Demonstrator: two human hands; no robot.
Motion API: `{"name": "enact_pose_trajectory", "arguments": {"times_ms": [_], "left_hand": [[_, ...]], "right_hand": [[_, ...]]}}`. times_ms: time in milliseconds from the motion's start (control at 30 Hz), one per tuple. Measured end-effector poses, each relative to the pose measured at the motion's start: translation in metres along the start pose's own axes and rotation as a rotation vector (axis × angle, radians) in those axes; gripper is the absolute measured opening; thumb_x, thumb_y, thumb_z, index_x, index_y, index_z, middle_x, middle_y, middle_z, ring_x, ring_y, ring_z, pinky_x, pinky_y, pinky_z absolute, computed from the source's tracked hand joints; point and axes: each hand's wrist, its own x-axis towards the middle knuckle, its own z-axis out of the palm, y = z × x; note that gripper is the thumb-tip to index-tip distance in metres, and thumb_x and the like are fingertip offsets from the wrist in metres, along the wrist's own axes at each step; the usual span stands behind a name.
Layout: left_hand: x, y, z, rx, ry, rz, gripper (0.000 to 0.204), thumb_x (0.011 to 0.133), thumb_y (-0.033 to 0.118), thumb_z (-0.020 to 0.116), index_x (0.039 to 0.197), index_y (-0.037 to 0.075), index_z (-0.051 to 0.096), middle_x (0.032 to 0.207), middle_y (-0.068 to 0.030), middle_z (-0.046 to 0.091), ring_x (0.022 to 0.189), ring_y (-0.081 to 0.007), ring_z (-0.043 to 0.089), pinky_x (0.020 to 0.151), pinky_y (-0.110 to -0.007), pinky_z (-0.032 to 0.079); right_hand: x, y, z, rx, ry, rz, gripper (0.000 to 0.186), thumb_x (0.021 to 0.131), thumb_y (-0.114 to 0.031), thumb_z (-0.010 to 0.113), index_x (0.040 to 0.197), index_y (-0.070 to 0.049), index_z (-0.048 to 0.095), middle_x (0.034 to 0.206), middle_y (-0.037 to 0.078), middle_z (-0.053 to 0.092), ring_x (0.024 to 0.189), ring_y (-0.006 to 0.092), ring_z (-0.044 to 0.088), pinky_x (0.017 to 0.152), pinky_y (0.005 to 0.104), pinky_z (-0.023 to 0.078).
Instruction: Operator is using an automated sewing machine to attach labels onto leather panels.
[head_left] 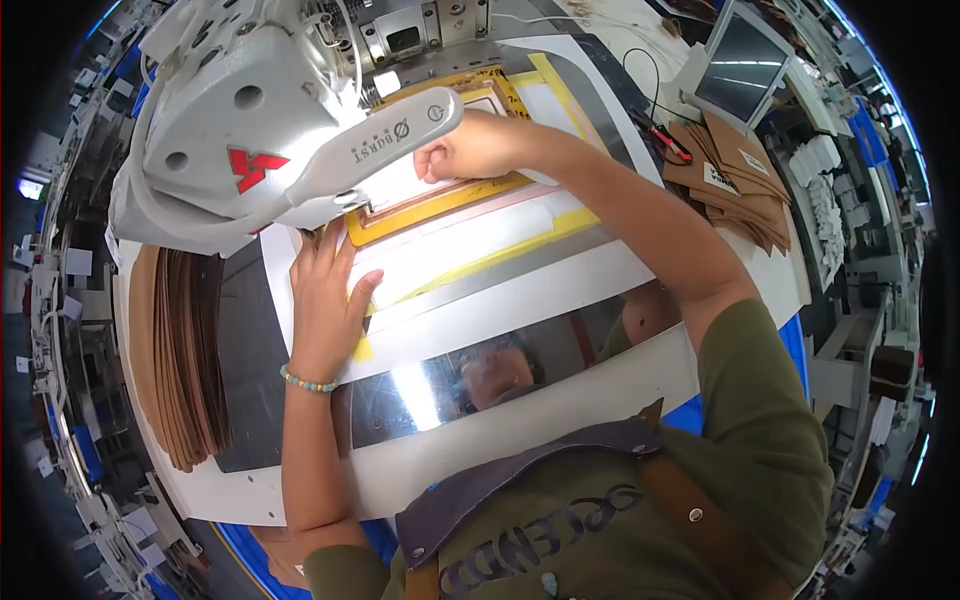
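A white industrial sewing machine stands over the work at the upper left. Below its head lies a yellow-edged frame with a pale inner panel, resting on a white sheet taped in yellow. My left hand lies flat at the frame's near left corner, fingers spread and thumb apart; the machine partly covers its fingertips. My right hand is over the inner part of the frame, its fingers curled in. Whatever those fingers hold, if anything, is hidden. The machine's long grey lamp arm reaches in front of this hand.
A stack of brown panels stands along the left edge of the table. More brown pieces are piled at the right, beside a small screen and red-handled pliers. A shiny metal plate spans the near side.
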Motion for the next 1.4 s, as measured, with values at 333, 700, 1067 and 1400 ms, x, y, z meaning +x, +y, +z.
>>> {"name": "enact_pose_trajectory", "arguments": {"times_ms": [333, 700, 1067, 1400], "left_hand": [[0.004, 0.011, -0.001, 0.033, -0.053, -0.025, 0.061, 0.111, 0.045, 0.048, 0.154, 0.002, 0.055, 0.169, -0.0238, 0.041, 0.156, -0.0443, 0.033, 0.126, -0.054, 0.026], [0.006, 0.013, -0.006, 0.097, -0.037, -0.030, 0.062, 0.113, 0.046, 0.044, 0.156, 0.003, 0.053, 0.165, -0.0223, 0.044, 0.155, -0.0411, 0.036, 0.125, -0.054, 0.027], [0.007, 0.012, -0.003, 0.099, 0.013, -0.023, 0.060, 0.108, 0.043, 0.054, 0.152, 0.003, 0.059, 0.161, -0.0213, 0.048, 0.149, -0.0390, 0.041, 0.123, -0.052, 0.029], [0.007, 0.013, -0.006, 0.087, -0.035, -0.043, 0.060, 0.107, 0.036, 0.050, 0.156, 0.002, 0.051, 0.166, -0.0219, 0.042, 0.155, -0.0413, 0.036, 0.126, -0.053, 0.026]], "right_hand": [[0.001, -0.031, 0.017, -0.022, 0.088, -0.039, 0.019, 0.087, -0.018, 0.077, 0.104, -0.010, 0.080, 0.104, 0.010, 0.077, 0.099, 0.0251, 0.074, 0.086, 0.0389, 0.057], [-0.011, -0.003, -0.041, 0.153, 0.116, -0.114, 0.019, 0.092, -0.016, 0.079, 0.108, -0.007, 0.081, 0.096, 0.002, 0.079, 0.079, 0.0117, 0.066, 0.077, 0.0283, 0.053], [-0.062, 0.007, -0.058, -0.271, 0.006, 0.088, 0.006, 0.085, -0.008, 0.079, 0.089, -0.005, 0.081, 0.079, 0.004, 0.076, 0.075, 0.0115, 0.069, 0.068, 0.0290, 0.052], [-0.063, 0.002, -0.055, -0.304, 0.006, 0.095, 0.006, 0.081, -0.007, 0.080, 0.086, -0.005, 0.080, 0.076, 0.005, 0.076, 0.069, 0.0140, 0.070, 0.066, 0.0311, 0.052]]}}
